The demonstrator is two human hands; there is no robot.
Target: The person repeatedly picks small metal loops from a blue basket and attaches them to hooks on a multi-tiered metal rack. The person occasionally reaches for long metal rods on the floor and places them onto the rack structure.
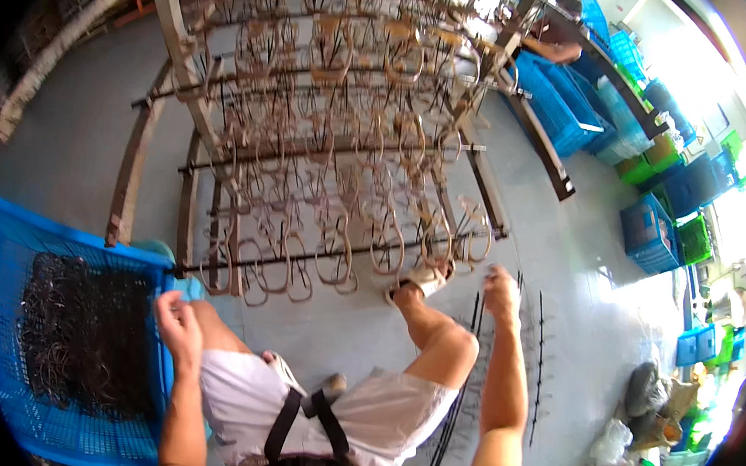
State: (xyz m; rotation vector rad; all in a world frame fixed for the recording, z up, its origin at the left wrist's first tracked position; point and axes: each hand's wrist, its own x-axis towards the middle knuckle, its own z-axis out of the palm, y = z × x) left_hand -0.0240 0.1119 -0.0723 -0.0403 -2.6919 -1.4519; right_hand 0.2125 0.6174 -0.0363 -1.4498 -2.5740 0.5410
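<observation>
My left hand (180, 330) is beside the rim of a large blue plastic basket (150, 261). Its fingers are curled, and whatever they may hold is too small to make out. A heap of dark, thin, wiry pieces (85, 333) lies in that basket. My right hand (501, 296) is closed like a fist, out to the right of the rack; I cannot see what is in it. In front of me stands a rusty metal rack (167, 15). Brown loop-shaped pieces (333, 256) hang in rows from its bars.
Thin dark rods with small prongs (538, 369) lie on the grey floor at my right. Blue crates (550, 102) stand at the far right, with a person's arm (552, 51) near them. Plastic bags (610, 444) are piled at the lower right. My sandalled foot (426, 281) is under the rack's edge.
</observation>
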